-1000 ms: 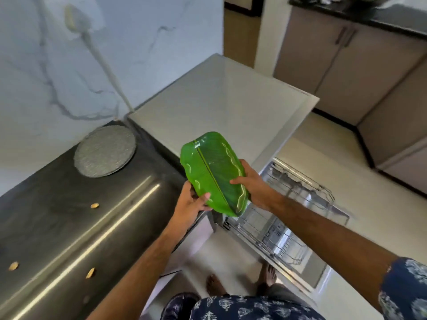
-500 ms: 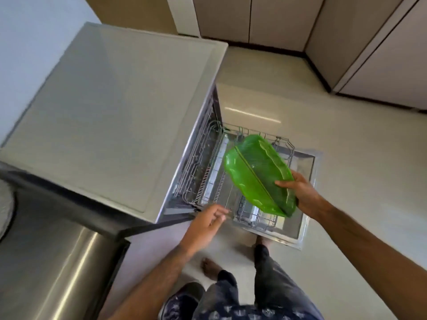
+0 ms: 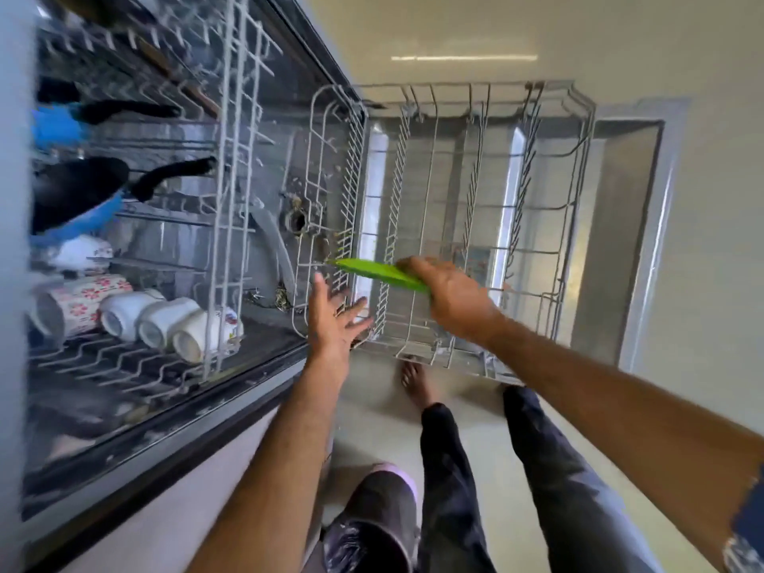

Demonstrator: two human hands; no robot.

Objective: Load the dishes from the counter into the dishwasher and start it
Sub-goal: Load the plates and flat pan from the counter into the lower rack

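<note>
the right hand (image 3: 450,291) grips the green plate (image 3: 378,272) edge-on over the near end of the pulled-out lower rack (image 3: 578,167). the left hand (image 3: 333,320) hovers beside it, fingers spread, holding nothing. keep the plate upright, align it between two tines, lower until seated, then release. steady the rack if it rolls.

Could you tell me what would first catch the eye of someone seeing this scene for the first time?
The bright green plate stands out, held edge-on by the right hand over the pulled-out lower rack, which looks otherwise bare. Beside it the left hand spreads open fingers near the rack's near corner. To the left, the upper rack holds a row of white cups and a dark pan.
</note>
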